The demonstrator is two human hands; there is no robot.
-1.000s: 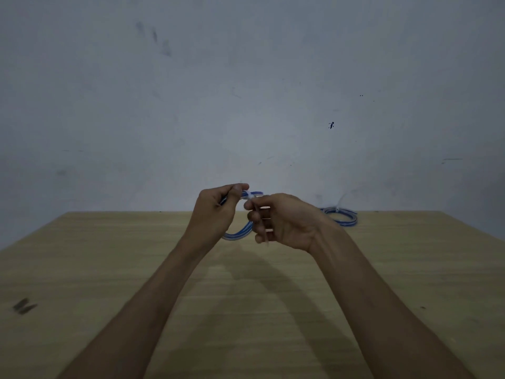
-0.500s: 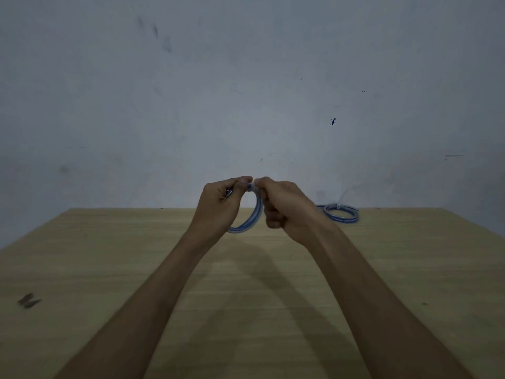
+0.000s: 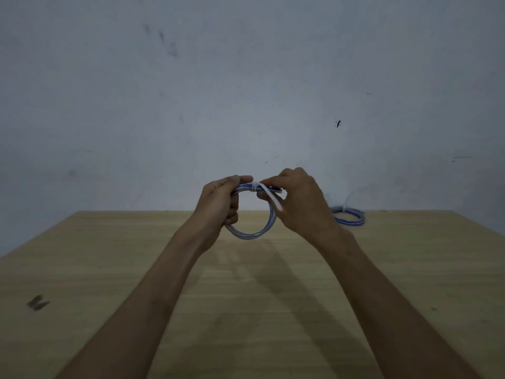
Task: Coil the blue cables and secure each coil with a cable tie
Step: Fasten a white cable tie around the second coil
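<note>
I hold a coil of blue cable (image 3: 254,233) upright in the air above the far half of the wooden table (image 3: 136,269). My left hand (image 3: 222,199) grips the coil's upper left side. A white cable tie (image 3: 269,195) is wrapped around the top of the coil, and its loose tail slants down to the right. My right hand (image 3: 302,201) pinches the coil and the tie at the top right. A second blue coil (image 3: 348,217) lies flat at the table's far right, with a white tie tail sticking up from it.
A grey wall (image 3: 246,91) rises right behind the table's far edge. A small dark mark (image 3: 38,302) sits on the table surface at the near left.
Both hands have risen slightly with the coil. The coil has turned to face me as a full ring, and the tie's tail now hangs out to the right of the top.
</note>
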